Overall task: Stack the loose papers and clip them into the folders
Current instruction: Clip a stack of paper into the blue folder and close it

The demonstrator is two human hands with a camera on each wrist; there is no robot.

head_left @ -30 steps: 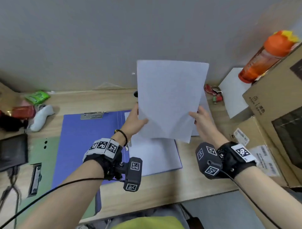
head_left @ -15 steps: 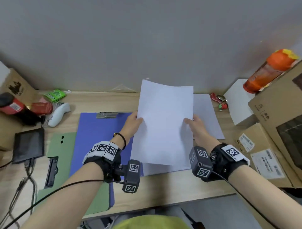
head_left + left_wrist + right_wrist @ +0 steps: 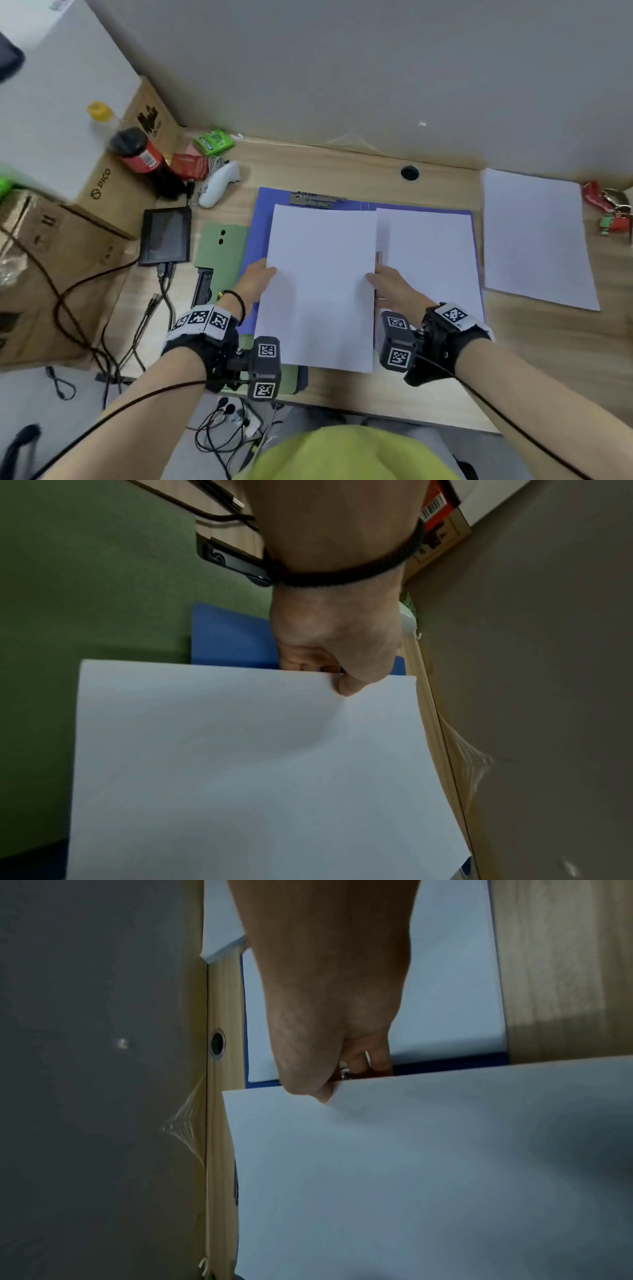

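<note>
The blue folder (image 3: 260,219) lies open and flat on the wooden desk (image 3: 534,346), and everything here is placed against it. Over its left half both hands hold a stack of white sheets (image 3: 322,284) by the side edges: the left hand (image 3: 253,279) pinches the left edge with the thumb on top and the fingers curled beneath, as the left wrist view shows (image 3: 337,653), and the right hand (image 3: 390,284) pinches the right edge in the same way, thumb above and fingers tucked under (image 3: 329,1031). The top edge of the stack stops just short of the folder's metal clip (image 3: 313,199), which sits at the far rim; the near edge of the stack hangs past the folder's front rim, close to the desk's front edge. On the folder's right half lies another white sheet (image 3: 431,257), flat, its left edge just beside the held stack. Right of the folder, apart from it, a further loose sheet (image 3: 534,236) lies on the desk, with bare wood in front of it. Under the folder's left side a green folder (image 3: 219,253) pokes out, and beyond that stand a small dark screen (image 3: 166,236), cables (image 3: 85,284) and cardboard boxes (image 3: 68,240), crowding that side. Behind the folder, a strip of bare desk with a round cable hole (image 3: 409,172) runs to the grey wall (image 3: 342,68). A red key tag (image 3: 606,209) lies at the far right.
</note>
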